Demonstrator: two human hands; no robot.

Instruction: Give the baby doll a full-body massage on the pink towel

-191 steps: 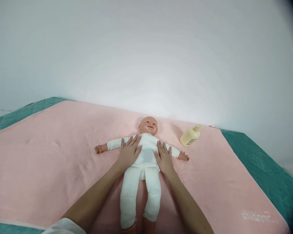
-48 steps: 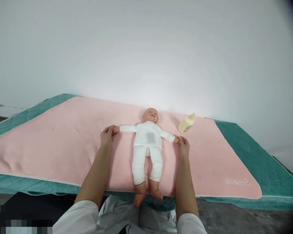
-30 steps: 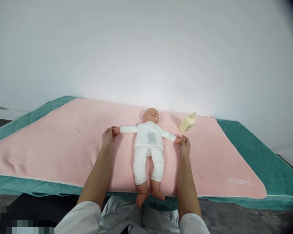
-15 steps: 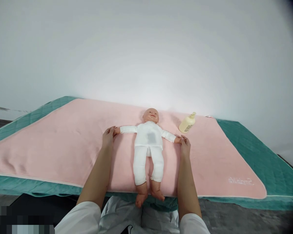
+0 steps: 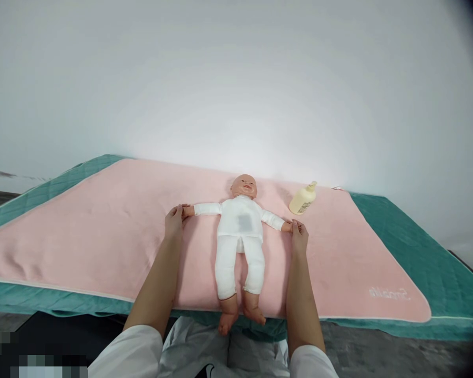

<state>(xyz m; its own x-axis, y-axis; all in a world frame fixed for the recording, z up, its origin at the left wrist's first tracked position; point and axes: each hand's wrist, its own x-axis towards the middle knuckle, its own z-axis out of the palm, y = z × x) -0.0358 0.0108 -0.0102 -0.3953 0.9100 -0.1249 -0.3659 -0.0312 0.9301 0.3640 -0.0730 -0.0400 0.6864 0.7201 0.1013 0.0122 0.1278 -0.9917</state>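
A baby doll (image 5: 240, 220) with a white cloth body lies on its back on a pink mat (image 5: 114, 226), head toward the wall and feet over the near edge. Its arms are stretched out to both sides. My left hand (image 5: 174, 220) is closed around the doll's hand on the left. On the other side, my right hand (image 5: 299, 236) grips the doll's other hand between thumb and fingers. A grey patch marks the doll's chest. Just beyond my right hand, a pale yellow pump bottle (image 5: 301, 199) stands on the mat.
Under the mat is a green quilted cover (image 5: 421, 247), showing at the left, right and front edges. A plain white wall (image 5: 236, 84) rises behind the far edge. Below the front edge are my lap and a grey floor (image 5: 362, 352).
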